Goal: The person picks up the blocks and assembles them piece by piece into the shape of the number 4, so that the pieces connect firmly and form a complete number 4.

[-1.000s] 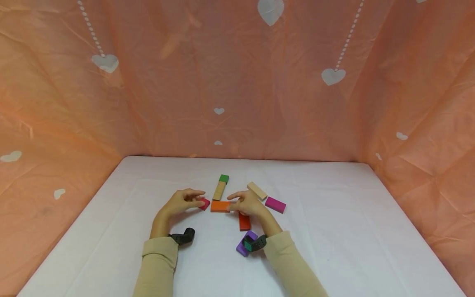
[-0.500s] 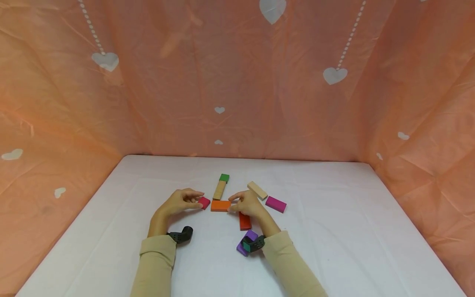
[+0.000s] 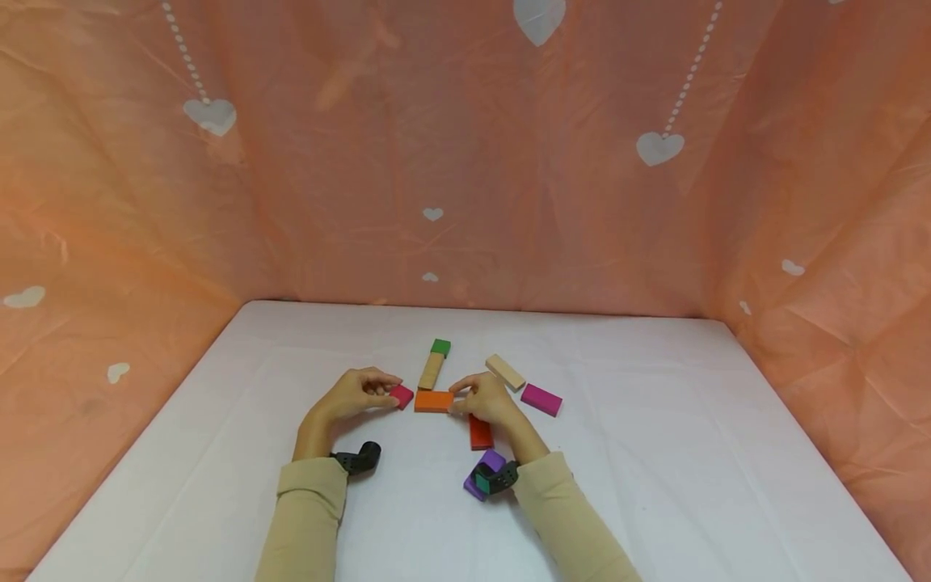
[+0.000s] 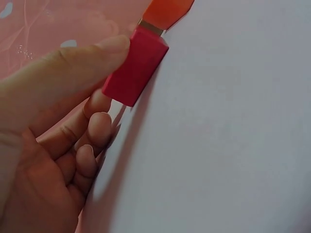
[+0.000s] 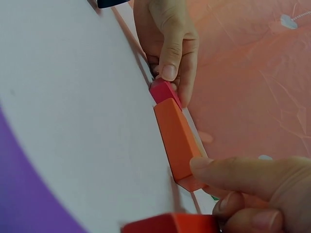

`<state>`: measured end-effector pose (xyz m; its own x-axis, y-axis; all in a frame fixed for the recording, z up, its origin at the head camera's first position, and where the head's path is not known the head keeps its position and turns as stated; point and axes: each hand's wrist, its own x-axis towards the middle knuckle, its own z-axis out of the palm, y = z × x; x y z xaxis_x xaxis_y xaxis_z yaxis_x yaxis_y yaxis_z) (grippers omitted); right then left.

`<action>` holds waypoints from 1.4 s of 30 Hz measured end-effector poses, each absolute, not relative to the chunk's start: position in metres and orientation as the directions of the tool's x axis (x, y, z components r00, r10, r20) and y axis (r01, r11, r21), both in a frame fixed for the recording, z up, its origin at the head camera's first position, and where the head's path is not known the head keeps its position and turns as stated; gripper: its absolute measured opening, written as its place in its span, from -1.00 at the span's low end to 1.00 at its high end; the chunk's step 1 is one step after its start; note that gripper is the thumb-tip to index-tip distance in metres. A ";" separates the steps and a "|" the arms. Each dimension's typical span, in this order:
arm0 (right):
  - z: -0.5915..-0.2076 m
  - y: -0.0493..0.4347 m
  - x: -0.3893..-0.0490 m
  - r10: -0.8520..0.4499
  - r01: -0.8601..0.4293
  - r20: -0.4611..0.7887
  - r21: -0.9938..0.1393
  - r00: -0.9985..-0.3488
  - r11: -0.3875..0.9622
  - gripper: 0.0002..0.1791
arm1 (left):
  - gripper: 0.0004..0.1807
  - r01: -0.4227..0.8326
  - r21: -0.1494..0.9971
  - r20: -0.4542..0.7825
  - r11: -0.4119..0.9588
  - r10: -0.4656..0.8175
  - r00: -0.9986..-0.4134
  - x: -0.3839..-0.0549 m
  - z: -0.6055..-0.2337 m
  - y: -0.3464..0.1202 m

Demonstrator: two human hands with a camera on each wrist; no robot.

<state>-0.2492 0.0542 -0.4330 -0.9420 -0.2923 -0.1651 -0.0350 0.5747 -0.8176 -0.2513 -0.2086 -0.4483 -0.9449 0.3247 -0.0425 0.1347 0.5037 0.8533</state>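
My left hand [image 3: 352, 396] pinches a crimson wooden block [image 4: 138, 68] between thumb and fingers. Its thumb lies along the block's upper face in the left wrist view. My right hand [image 3: 490, 398] holds the right end of an orange block [image 3: 433, 402], the thumb [image 5: 214, 170] pressing on its near edge. In the head view a narrow gap separates the crimson and orange blocks. Behind the orange block lies a natural wood block [image 3: 431, 371], with a green block [image 3: 440, 347] at its far end. A red-orange block [image 3: 481, 435] sits under my right hand, partly covered.
A second plain wood block [image 3: 505, 373] and a magenta block [image 3: 541, 400] lie right of my right hand. Nearer me, a purple block [image 3: 494, 461] is partly hidden by the right wrist camera [image 3: 497, 478]. Everything rests on a white-covered table [image 3: 691, 453] before an orange curtain [image 3: 465, 162].
The head view shifts slightly. Both hands and all the blocks keep nearly the same places, and the grips on the crimson and orange blocks look much the same.
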 end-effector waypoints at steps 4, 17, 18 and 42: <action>-0.433 0.053 -0.250 -0.265 -0.006 -0.183 -0.813 -0.947 0.582 -0.65 | -0.60 0.149 0.840 -0.036 0.522 0.328 -0.944 -0.253 -0.447 -0.206; -0.434 0.054 -0.251 -0.260 -0.021 -0.180 -0.783 -0.949 0.621 -0.66 | -0.60 0.145 0.810 -0.050 0.568 0.312 -0.949 -0.253 -0.444 -0.198; -0.434 0.055 -0.251 -0.259 -0.022 -0.179 -0.782 -0.949 0.623 -0.67 | -0.60 0.138 0.808 -0.053 0.573 0.304 -0.951 -0.253 -0.444 -0.198; -0.427 0.063 -0.251 -0.263 -0.031 -0.176 -0.775 -0.949 0.631 -0.67 | -0.60 0.137 0.791 -0.054 0.596 0.291 -0.955 -0.253 -0.444 -0.191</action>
<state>-0.2509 0.0631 -0.4275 -0.9486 -0.2630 -0.1761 -0.0310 0.6308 -0.7753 -0.2534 -0.1907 -0.4442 -0.9552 0.2910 -0.0541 0.1368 0.5962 0.7911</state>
